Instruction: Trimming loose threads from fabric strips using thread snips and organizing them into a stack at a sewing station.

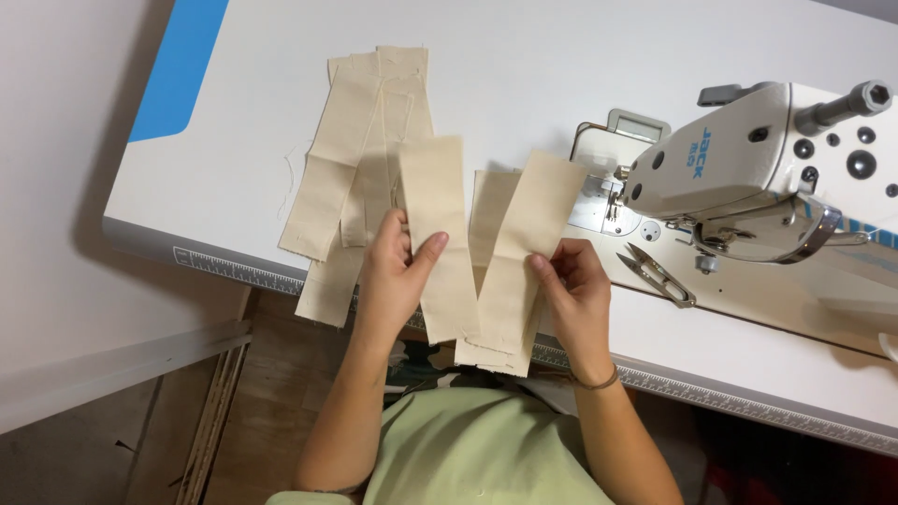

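Two hands point(393, 276) point(575, 290), two cream strips point(438, 234) point(524, 252)

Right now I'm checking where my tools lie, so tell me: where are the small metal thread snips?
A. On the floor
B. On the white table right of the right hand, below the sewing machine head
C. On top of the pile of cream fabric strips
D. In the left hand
B: the small metal thread snips lie on the white table, just right of the right hand and under the white sewing machine head.
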